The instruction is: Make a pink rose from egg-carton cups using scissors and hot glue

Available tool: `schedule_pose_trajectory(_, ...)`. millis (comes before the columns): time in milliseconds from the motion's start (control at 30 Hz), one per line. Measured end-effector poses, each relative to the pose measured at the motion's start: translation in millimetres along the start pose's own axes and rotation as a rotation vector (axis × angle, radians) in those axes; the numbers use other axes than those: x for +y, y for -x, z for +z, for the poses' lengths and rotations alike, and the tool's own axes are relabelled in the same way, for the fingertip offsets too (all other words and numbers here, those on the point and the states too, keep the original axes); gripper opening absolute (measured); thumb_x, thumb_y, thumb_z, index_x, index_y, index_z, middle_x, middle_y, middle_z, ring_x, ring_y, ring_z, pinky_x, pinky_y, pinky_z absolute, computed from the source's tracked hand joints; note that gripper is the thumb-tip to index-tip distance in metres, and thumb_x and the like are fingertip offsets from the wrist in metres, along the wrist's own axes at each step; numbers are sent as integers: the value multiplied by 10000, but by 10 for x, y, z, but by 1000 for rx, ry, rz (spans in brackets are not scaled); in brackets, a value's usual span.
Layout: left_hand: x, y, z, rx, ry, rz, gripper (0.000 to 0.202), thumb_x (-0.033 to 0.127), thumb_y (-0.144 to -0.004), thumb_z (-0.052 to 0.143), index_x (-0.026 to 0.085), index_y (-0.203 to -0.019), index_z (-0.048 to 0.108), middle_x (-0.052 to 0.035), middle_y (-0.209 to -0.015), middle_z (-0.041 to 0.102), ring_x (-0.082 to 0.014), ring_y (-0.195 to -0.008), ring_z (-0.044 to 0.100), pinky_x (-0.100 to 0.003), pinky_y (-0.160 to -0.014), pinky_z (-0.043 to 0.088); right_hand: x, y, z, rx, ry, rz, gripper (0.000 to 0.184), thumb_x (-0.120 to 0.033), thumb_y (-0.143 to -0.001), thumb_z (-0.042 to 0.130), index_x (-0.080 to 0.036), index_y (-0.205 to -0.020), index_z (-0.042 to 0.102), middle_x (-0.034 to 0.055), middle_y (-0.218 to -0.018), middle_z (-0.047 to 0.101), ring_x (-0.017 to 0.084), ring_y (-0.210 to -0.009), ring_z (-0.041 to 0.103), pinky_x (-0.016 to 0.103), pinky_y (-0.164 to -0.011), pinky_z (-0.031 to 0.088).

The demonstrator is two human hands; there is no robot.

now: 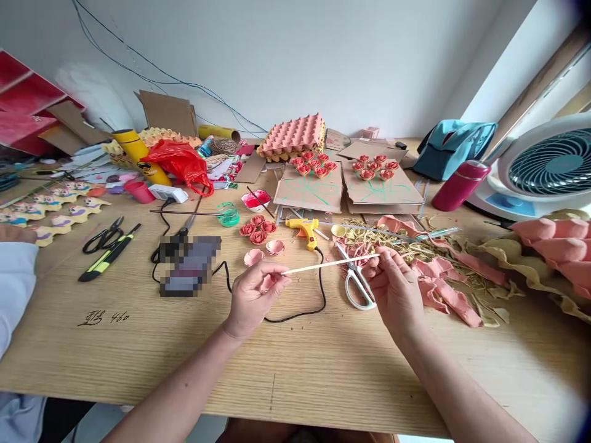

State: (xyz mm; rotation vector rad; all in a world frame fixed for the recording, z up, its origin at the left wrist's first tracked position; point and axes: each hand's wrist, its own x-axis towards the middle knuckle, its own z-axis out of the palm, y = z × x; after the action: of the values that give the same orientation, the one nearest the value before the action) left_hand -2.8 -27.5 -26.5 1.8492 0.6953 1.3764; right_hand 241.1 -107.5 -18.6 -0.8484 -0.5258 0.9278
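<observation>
One strip [330,265] is pinched at both ends, left hand [253,296] at nine o'clock, right hand [397,292] at three, seemingly for straightness.

**Work Table: Surface Layout**

A wood-grain table [138,344] is supporting all items. On the left, black scissors [109,234] are lying beside a utility knife [111,253]. At the centre, a yellow glue gun [305,229] is resting near red flower shapes [257,229]; white-handled scissors [353,269] are lying nearer the front edge. On the right, pink scraps [455,303] are spreading. Behind them, a pink bottle [462,186] is standing beside a fan [549,163].
</observation>
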Motion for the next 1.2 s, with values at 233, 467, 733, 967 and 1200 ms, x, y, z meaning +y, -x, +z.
schedule_pose_trajectory(233, 105, -19, 28, 28, 192, -131, 90, 224, -809, 760, 172, -859, 706, -22, -762, 724, -138, -706, 706, -236, -663, 595, 23, -11, -10, 6, 15, 20, 180, -355, -836, 769, -232, -907, 658, -43, -743, 553, 79, -613, 515, 194, -579, 481)
schedule_pose_trajectory(467, 160, -42, 21, 29, 244, -167, 117, 246, -797, 782, 173, -801, 690, -9, -680, 721, -149, -692, 731, -279, -732, 621, 29, -2, -7, 16, -16, 36, 224, -343, -782, 823, -225, -904, 676, -40, -744, 568, 77, -623, 526, 183, -575, 498)
schedule_pose_trajectory(733, 136, -55, -22, -46, 282, -166, 124, 278, -816, 790, 172, -803, 726, -35, -723, 751, -140, -675, 716, -281, -732, 619, 17, -27, -20, -22, -65, 1, 160, -281, -804, 799, -219, -906, 692, -43, -733, 574, 71, -618, 521, 178, -578, 481)
schedule_pose_trajectory(967, 98, -16, 62, -115, 253, -165, 150, 284, -822, 786, 169, -781, 699, -38, -735, 752, -153, -701, 732, -286, -739, 616, 19, -26, -31, -70, -126, 44, 184, -361, -832, 781, -224, -918, 690, -61, -686, 501, 77, -599, 473, 209, -610, 490)
schedule_pose_trajectory(1200, 52, -167, -172, 95, 10, -229, 203, 358, -898, 685, 169, -831, 653, -41, -785, 758, -143, -693, 701, -257, -673, 563, -100, -49, -41, -80, -103, -77, 185, -374, -837, 781, -224, -876, 681, -53, -713, 508, 80, -627, 492, 207, -621, 487)
